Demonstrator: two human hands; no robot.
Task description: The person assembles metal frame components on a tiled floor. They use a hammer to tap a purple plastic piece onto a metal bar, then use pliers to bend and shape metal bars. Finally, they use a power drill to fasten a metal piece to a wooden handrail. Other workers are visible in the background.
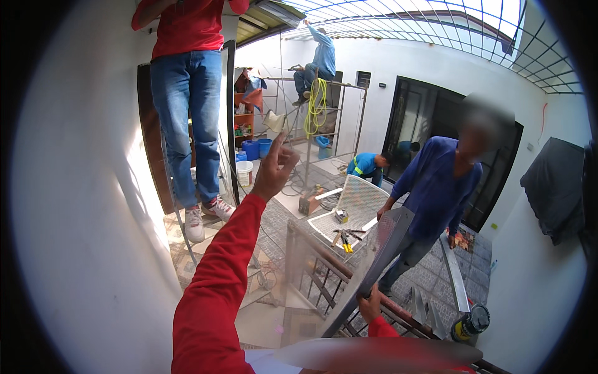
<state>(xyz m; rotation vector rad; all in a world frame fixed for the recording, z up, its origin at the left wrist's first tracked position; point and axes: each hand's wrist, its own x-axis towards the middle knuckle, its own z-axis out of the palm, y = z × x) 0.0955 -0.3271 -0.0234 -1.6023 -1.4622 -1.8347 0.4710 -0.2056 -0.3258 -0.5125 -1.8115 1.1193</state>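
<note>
White mesh chair [367, 192] on tiled floor [476, 268]: small box [341, 216] on the seat by the backrest; hand tools, incl. yellow-handled one [346, 244], at the seat's near edge. Scaffold [351, 85] behind, coiled yellow hose [316, 103] hanging from it. Orange shelf unit [243, 116] at back left, blue bucket [251, 149] and white bucket [245, 173] near its foot. Black cover [553, 190] against the right wall. Long metal strip [455, 274] by the floor's right edge; dark can [471, 323] near its lower end.

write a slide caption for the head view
A person's left hand points upward while the right hand and a co-worker hold a long grey panel.
</note>
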